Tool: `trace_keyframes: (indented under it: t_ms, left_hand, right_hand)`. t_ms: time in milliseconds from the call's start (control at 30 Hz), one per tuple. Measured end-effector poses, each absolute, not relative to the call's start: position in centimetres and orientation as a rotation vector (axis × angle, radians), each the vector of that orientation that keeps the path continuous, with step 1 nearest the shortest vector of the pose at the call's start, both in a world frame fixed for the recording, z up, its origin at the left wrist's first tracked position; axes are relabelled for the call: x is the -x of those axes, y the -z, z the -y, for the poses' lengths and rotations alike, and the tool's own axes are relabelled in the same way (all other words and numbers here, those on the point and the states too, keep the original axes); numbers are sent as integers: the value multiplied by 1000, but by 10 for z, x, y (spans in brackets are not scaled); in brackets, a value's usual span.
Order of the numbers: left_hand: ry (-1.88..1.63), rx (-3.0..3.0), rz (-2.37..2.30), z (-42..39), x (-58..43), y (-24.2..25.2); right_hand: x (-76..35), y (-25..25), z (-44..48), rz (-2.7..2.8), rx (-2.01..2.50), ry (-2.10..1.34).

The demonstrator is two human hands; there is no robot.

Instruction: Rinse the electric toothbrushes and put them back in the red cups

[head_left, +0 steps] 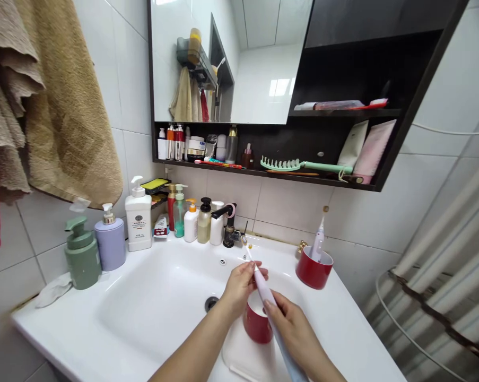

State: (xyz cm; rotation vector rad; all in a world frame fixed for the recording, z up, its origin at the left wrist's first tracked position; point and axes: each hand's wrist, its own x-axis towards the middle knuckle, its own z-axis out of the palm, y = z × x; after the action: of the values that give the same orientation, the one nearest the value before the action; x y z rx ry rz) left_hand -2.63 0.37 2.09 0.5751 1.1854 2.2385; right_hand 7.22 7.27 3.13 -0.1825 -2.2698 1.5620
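Observation:
My right hand (293,331) grips the pale handle of an electric toothbrush (264,289), which points up and away over the white sink (151,307). My left hand (241,284) pinches the toothbrush's thin neck just below the brush head. Beneath both hands a red cup (257,321) stands on the sink's rim, partly hidden by them.
A second red cup (314,268) holding another electric toothbrush stands to the right. The black tap (228,225), several pump bottles (138,215) and soap dispensers line the back and left rim. Towels (52,101) hang at left; a shelf (263,170) with toiletries and a green comb is above.

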Motion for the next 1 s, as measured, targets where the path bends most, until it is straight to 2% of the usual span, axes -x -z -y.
trace_keyframes:
  t_ms: [200,367,567,700,867,1000]
  left_hand:
    - [-2354,-365,-923,-11,33,-12]
    - [-2405,-266,-918,-13,35,-9]
    - [-2415,-116,-926,-13,33,-8]
    - [-2442,-58,-939,-12,31,-11]
    - [-2464,-1,-921,-12,32,-12]
    - [-2458,15,-927,-13,34,-11]
  right_hand:
    - [-70,-19,-69,2421,230,-1802]
    - [-68,-11,-69,2464,383,-1500]
    - [-66,-15,-56,2461,395,-1887]
    - [-65,-15,-54,2495,428,-1645]
    - [-65,-10,-56,2530,430,-1865]
    - [-65,-10,-56,2553,424,-1652]
